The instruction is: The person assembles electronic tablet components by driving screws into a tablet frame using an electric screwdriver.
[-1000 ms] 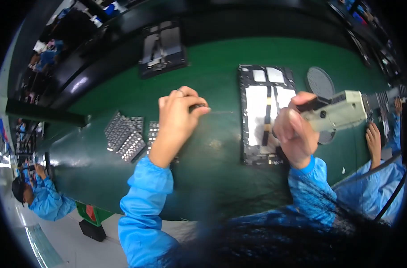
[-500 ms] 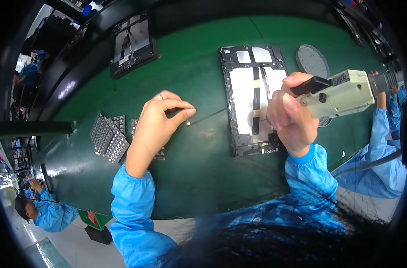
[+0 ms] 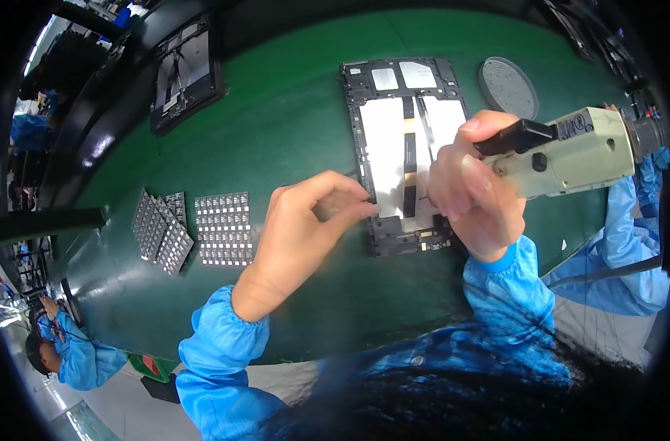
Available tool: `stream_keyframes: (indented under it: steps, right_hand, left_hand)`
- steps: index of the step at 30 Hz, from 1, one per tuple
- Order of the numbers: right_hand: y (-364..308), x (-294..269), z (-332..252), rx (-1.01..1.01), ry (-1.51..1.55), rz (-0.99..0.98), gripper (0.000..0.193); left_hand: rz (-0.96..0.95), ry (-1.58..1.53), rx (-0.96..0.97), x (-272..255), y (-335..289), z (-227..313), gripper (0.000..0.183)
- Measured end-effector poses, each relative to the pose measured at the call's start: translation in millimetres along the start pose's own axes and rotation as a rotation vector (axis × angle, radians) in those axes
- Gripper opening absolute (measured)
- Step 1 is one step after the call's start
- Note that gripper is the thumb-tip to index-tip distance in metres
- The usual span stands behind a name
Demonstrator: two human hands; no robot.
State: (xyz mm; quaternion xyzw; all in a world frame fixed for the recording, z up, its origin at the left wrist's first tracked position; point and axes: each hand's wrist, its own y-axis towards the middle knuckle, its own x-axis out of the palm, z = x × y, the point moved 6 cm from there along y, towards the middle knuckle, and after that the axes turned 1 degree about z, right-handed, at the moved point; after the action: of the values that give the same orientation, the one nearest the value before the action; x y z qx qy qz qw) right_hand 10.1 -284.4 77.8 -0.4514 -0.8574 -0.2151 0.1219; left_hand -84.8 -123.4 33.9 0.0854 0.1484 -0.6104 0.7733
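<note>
At the far left, well beyond the left hand's fingers and lower than them, a seated co-worker [image 3: 85, 361] in a blue garment bends over the bench. Nearer, to the left of the same fingers, an overlapping pile of dark component sheets [image 3: 153, 234] rests on the green work surface [image 3: 298, 121]. Farther up and left of those fingertips lies a second black-framed device [image 3: 186, 70], its interior exposed. Between the pile and the left wrist, a single component sheet [image 3: 225, 229], studded with pale parts in rows, lies flat. The left hand [image 3: 298, 235] is bent inward, thumb and forefinger curved into a loop with their tips nearly meeting; whether anything is pinched between them cannot be told. Directly at these tips is the left edge of an opened flat device [image 3: 383, 147], black-framed with white panels and a dark central strip; it extends rightward to the right hand's fingers, which overlap its lower right part in this view. The right hand [image 3: 478, 187] is closed around a pale green handheld power tool [image 3: 581, 165], whose body projects to the right of the fingers; a black lever [image 3: 517, 137] lies beside the upper finger. Above these fingers stands a round grey dish [image 3: 508, 88]. Far right of them appears another co-worker's blue sleeve [image 3: 623, 220].
</note>
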Motion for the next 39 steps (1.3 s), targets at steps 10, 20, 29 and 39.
stream_keyframes:
  steps: [10,20,29,39]
  right_hand:
    - [-1,-2,7,-0.017,0.034,0.065,0.029]
    - [10,43,23,0.029,-0.054,-0.069,0.026]
    - [10,39,34,0.069,-0.156,-0.037,0.027]
    - [13,41,37,0.056,-0.117,-0.089,0.028]
  left_hand:
    - [0.023,0.133,0.142,3,1,9,0.016]
    - [-0.146,-0.456,-0.348,15,-1,-21,0.031]
    - [-0.112,-0.467,-0.368,13,-2,-22,0.037]
    - [-0.108,-0.417,-0.314,10,-1,-22,0.039]
